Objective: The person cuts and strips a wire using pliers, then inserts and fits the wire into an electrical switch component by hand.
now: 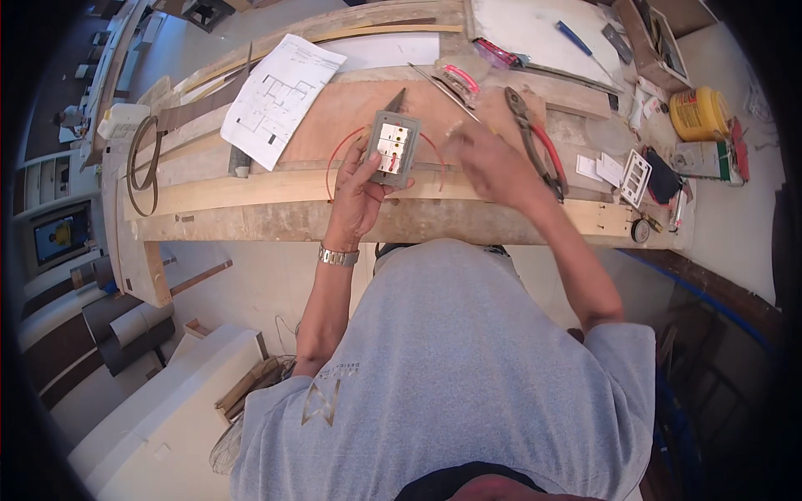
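Left hand point(356, 185) clamped on grey switch plate point(389, 138), red wire point(442, 165) alongside; right hand point(491, 160) blurred — grip unclear

Looks like a workshop, or possibly a room arranged for such work; cannot be decided with full certainty. Is recognisable by a long, worn wooden workbench point(334, 221) with a stained front edge and a pale, straight wooden strip point(276, 186) along it. Includes also metal pliers with red on the handles point(525, 123), a blue-handled screwdriver point(576, 39), a white paper sheet with a floor plan point(280, 98), a yellow plastic tub point(700, 114) and a grey rectangular electrical box with white modules point(393, 150).
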